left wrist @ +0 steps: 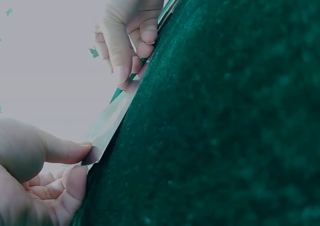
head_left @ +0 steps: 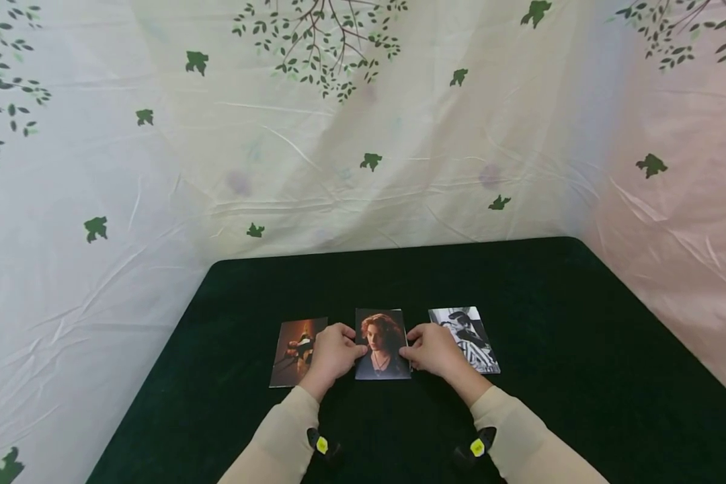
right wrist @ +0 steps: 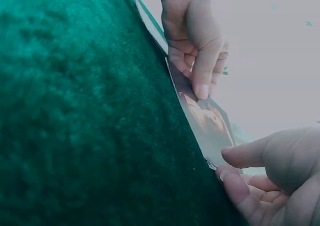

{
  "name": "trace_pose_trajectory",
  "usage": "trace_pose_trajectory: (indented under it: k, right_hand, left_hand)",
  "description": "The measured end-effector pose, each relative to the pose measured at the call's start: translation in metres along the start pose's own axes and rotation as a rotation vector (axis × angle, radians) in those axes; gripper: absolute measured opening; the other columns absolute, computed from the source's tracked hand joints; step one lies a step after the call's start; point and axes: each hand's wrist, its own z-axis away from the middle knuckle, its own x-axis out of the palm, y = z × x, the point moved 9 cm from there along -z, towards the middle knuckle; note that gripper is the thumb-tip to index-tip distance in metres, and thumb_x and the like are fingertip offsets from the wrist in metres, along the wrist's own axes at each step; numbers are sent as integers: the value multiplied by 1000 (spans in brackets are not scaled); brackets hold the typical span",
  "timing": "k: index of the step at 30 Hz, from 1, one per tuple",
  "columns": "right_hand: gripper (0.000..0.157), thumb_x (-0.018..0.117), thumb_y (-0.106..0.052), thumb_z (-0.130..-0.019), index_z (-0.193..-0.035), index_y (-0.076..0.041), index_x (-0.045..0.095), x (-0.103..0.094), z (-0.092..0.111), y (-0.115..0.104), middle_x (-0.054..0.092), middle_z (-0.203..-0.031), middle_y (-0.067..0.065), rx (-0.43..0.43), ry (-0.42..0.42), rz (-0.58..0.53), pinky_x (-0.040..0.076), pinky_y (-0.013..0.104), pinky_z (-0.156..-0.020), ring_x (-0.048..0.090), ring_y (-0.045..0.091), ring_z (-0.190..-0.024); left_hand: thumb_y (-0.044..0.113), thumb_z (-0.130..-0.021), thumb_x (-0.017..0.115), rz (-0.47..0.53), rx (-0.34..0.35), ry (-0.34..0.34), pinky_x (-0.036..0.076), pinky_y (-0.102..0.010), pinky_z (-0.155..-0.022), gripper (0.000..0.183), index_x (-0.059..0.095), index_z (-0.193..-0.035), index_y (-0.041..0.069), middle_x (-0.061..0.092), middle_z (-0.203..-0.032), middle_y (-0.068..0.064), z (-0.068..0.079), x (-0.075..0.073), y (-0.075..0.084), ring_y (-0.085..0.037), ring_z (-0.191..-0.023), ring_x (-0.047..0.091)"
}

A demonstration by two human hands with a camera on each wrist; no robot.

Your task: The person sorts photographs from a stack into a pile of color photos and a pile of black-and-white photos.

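Note:
A portrait picture card (head_left: 380,366), with a reddish-haired person on it, is upright to my view in the middle of the green cloth. My left hand (head_left: 333,353) pinches its left edge, thumb on the printed face. At the opposite edge my right hand (head_left: 434,351) pinches it the same way. In the left wrist view the card (left wrist: 111,123) shows edge-on close to the cloth, the left hand (left wrist: 37,171) nearest. The right wrist view has the card (right wrist: 200,121) slanting between both hands, the right hand (right wrist: 275,173) at its near side.
A brown-toned picture card (head_left: 281,366) lies left, partly behind the left hand. To the right lies a black-and-white picture card (head_left: 480,349), partly covered by the right hand. Dark green cloth (head_left: 218,323) covers the table. Pale leaf-printed curtains (head_left: 314,202) hang around it.

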Motion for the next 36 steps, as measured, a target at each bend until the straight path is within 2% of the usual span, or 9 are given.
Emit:
trace_pose_trajectory:
  k: [9,15,21,28,36]
  right_hand:
    - [27,68,-11,-89,-112,1,65,-7,-3,10,68,-82,6,85,5,-255,55,30,-60,65,17,-66]
    - [29,66,-8,-90,-117,3,63,-7,-5,13,67,-89,10,134,-22,-372,55,30,-64,64,18,-70]
    - [28,64,-8,-92,-118,3,63,-5,-5,16,66,-92,12,165,-38,-430,55,29,-65,64,18,-70]
    - [27,62,-10,-93,-118,1,63,-6,-4,16,64,-95,13,175,-37,-446,54,29,-64,63,19,-71]
    - [30,62,-19,-94,-121,-8,63,-12,-5,16,64,-108,10,165,2,-478,54,34,-75,63,22,-90]
  left_hand:
    - [15,-83,76,-3,7,-7,48,-29,-54,30,62,-106,3,61,-77,-4,-2,1,1,-16,-62,58]
    - [12,-89,69,38,27,-23,48,-30,-53,21,61,-105,1,61,-75,-5,-4,1,2,-16,-59,59]
    - [9,-94,61,155,-3,-49,53,-30,-56,13,61,-104,1,59,-83,-10,-4,2,-1,-18,-64,60]
    - [8,-95,58,252,-39,-92,53,-30,-57,13,59,-106,0,61,-86,-10,-8,4,-5,-18,-65,59]
    - [9,-97,54,391,-65,-157,52,-30,-61,18,55,-112,-1,64,-89,-11,-10,4,-5,-18,-68,58]
